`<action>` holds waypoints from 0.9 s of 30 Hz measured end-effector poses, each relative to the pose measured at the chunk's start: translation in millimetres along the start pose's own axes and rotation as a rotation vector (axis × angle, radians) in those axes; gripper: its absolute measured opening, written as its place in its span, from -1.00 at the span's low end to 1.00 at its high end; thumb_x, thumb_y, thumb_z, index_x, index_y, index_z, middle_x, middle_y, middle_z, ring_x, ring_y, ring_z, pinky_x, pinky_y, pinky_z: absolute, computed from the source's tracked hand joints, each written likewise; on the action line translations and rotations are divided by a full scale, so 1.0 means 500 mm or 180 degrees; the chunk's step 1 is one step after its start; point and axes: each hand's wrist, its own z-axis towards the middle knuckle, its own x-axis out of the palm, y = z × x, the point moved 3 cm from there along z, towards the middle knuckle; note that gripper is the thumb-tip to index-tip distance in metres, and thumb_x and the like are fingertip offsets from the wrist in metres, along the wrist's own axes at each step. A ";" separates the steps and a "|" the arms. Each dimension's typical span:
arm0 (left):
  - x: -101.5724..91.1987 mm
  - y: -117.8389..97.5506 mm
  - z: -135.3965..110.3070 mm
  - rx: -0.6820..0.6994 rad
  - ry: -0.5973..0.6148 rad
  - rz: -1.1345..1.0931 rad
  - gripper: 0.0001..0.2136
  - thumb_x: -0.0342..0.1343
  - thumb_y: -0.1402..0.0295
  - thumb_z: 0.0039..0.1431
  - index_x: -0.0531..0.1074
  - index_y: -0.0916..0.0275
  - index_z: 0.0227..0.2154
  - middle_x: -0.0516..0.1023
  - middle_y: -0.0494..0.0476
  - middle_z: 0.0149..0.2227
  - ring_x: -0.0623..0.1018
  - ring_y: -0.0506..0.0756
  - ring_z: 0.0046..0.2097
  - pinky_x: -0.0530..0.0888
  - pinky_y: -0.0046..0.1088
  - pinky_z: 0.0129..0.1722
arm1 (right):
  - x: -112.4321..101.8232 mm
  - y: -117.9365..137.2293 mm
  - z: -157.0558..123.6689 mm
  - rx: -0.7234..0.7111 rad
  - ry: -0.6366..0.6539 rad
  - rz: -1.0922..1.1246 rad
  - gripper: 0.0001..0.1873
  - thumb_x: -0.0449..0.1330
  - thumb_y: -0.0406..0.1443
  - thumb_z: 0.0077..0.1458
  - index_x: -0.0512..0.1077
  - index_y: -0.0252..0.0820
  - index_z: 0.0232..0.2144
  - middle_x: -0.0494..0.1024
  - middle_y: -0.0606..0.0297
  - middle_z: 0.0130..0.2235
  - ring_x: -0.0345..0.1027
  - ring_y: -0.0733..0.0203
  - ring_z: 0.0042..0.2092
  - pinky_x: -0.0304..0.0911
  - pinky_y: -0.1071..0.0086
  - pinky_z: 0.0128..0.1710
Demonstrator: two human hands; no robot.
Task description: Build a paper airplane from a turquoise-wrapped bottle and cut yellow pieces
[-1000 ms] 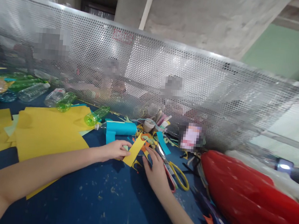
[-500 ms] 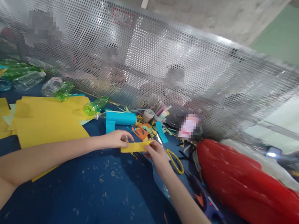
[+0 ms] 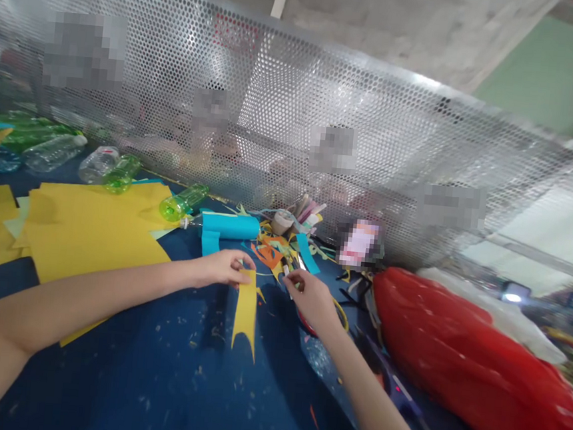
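Observation:
My left hand [image 3: 224,268] pinches the top end of a yellow paper strip [image 3: 245,312]. The strip hangs down, and its lower edge has a curved notch between two points. My right hand [image 3: 309,298], to the right of the strip and apart from it, has its fingers closed on a slim pen [image 3: 286,268] with a dark tip and a whitish body. Partly hidden behind my right wrist are scissors with a yellow handle [image 3: 342,315]. Beyond my left hand lies a bottle wrapped in blue paper [image 3: 230,226].
Large yellow sheets [image 3: 99,225] cover the table's left side, with plastic bottles [image 3: 122,174] behind them. Paper scraps [image 3: 268,252] and a small cup [image 3: 282,222] lie ahead. At right are a red plastic bag [image 3: 454,357] and a glue gun [image 3: 404,396]. A perforated metal screen [image 3: 287,88] stands behind.
The yellow strip was held level between both hands. My right hand has let go of it, and it now hangs from my left hand. The right hand has shifted slightly right.

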 end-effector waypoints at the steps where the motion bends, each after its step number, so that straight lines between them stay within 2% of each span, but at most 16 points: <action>1: 0.009 0.006 -0.002 0.0022 0.0190 0.0115 -0.74 0.23 0.42 -0.10 0.37 0.29 -0.29 0.35 -0.10 -0.60 0.41 -0.08 -0.55 0.37 -0.56 -0.49 | 0.003 -0.003 0.000 -0.0059 -0.0107 -0.0258 -0.83 0.08 -0.24 0.07 0.43 -0.19 -0.42 0.53 0.20 -0.41 0.37 0.11 -0.34 0.19 0.32 -0.31; 3: 0.026 0.019 -0.004 0.0146 0.0440 0.0350 -0.73 0.23 0.38 -0.08 0.39 0.29 -0.28 0.34 -0.10 -0.61 0.40 -0.07 -0.55 0.37 -0.55 -0.48 | 0.011 -0.005 -0.003 -0.0158 -0.0163 -0.0653 -0.87 0.10 -0.29 0.05 0.43 -0.22 -0.40 0.53 0.11 -0.35 0.34 0.02 -0.24 0.15 0.25 -0.22; 5: 0.038 0.028 -0.007 0.0356 0.0511 0.0592 -0.73 0.23 0.37 -0.08 0.38 0.28 -0.27 0.39 -0.05 -0.53 0.41 -0.07 -0.53 0.36 -0.56 -0.48 | 0.018 -0.002 -0.009 -0.0181 -0.0189 -0.1042 -0.88 0.11 -0.30 0.05 0.41 -0.24 -0.41 0.52 0.05 -0.34 0.33 -0.03 -0.23 0.14 0.22 -0.21; 9: 0.045 0.029 -0.014 0.0902 0.0286 0.1174 -0.72 0.20 0.44 -0.08 0.35 0.24 -0.24 0.44 0.05 -0.29 0.42 -0.05 -0.43 0.36 -0.56 -0.44 | 0.028 0.005 -0.016 -0.0124 -0.0150 -0.1311 -0.89 0.09 -0.37 0.04 0.38 -0.26 -0.33 0.51 0.08 -0.40 0.34 0.01 -0.31 0.14 0.26 -0.26; 11: 0.045 0.023 -0.020 0.1128 0.0186 0.1550 -0.75 0.17 0.46 -0.04 0.35 0.22 -0.24 0.44 0.08 -0.23 0.45 0.01 -0.31 0.40 -0.50 -0.35 | 0.027 0.007 -0.017 -0.0081 -0.0174 -0.1254 -0.86 0.06 -0.41 0.02 0.35 -0.26 -0.30 0.49 0.14 -0.46 0.34 0.04 -0.33 0.14 0.28 -0.27; 13: 0.045 0.016 -0.026 0.1383 0.0119 0.1979 -0.79 0.15 0.46 -0.01 0.37 0.21 -0.26 0.42 0.11 -0.19 0.44 0.07 -0.19 0.41 -0.41 -0.21 | 0.017 0.010 -0.016 -0.0012 -0.0400 -0.1152 -0.86 0.03 -0.42 0.01 0.32 -0.25 -0.31 0.46 0.17 -0.46 0.32 0.05 -0.34 0.14 0.27 -0.26; 15: 0.044 0.009 -0.032 0.1664 -0.0047 0.2286 -0.81 0.15 0.41 0.02 0.38 0.20 -0.25 0.37 0.15 -0.12 0.40 0.12 -0.08 0.36 -0.30 -0.06 | 0.001 0.014 -0.016 0.0077 -0.0815 -0.0835 -0.85 0.00 -0.41 0.02 0.28 -0.24 -0.29 0.44 0.13 -0.38 0.31 0.05 -0.32 0.15 0.25 -0.27; 17: 0.039 0.002 -0.038 0.1864 -0.0369 0.2352 -0.76 0.13 0.33 0.07 0.35 0.18 -0.17 0.31 0.19 -0.04 0.34 0.15 0.02 0.28 -0.25 0.05 | -0.012 0.019 -0.016 0.0103 -0.1038 -0.0060 -0.84 -0.04 -0.37 0.04 0.25 -0.21 -0.27 0.40 0.14 -0.34 0.30 0.09 -0.35 0.17 0.27 -0.33; 21: 0.030 -0.009 -0.044 0.1942 -0.0993 0.2316 -0.61 0.05 0.28 0.14 0.20 0.18 0.03 0.28 0.25 0.03 0.25 0.16 0.12 0.20 -0.21 0.12 | -0.008 0.036 -0.013 0.0308 -0.0654 0.1963 -0.88 0.01 -0.20 0.09 0.23 -0.11 -0.33 0.35 0.31 -0.42 0.22 0.26 -0.56 0.15 0.36 -0.53; 24: 0.034 -0.012 -0.043 0.1785 -0.0915 0.2294 -0.63 0.03 0.27 0.15 0.22 0.19 0.02 0.35 0.23 0.01 0.34 0.17 0.05 0.27 -0.23 0.06 | -0.004 0.048 -0.016 0.0482 -0.0694 0.2502 -0.81 0.09 -0.13 0.05 0.27 -0.11 -0.37 0.37 0.34 -0.45 0.19 0.29 -0.57 0.16 0.38 -0.54; 27: 0.042 -0.010 -0.043 0.1495 -0.0710 0.2269 -0.70 0.05 0.25 0.14 0.33 0.24 -0.08 0.48 0.19 -0.18 0.48 0.12 -0.21 0.40 -0.36 -0.19 | -0.009 0.054 -0.021 0.0491 -0.0853 0.2459 -0.80 0.11 -0.13 0.03 0.29 -0.12 -0.39 0.36 0.37 -0.51 0.16 0.30 -0.57 0.15 0.39 -0.54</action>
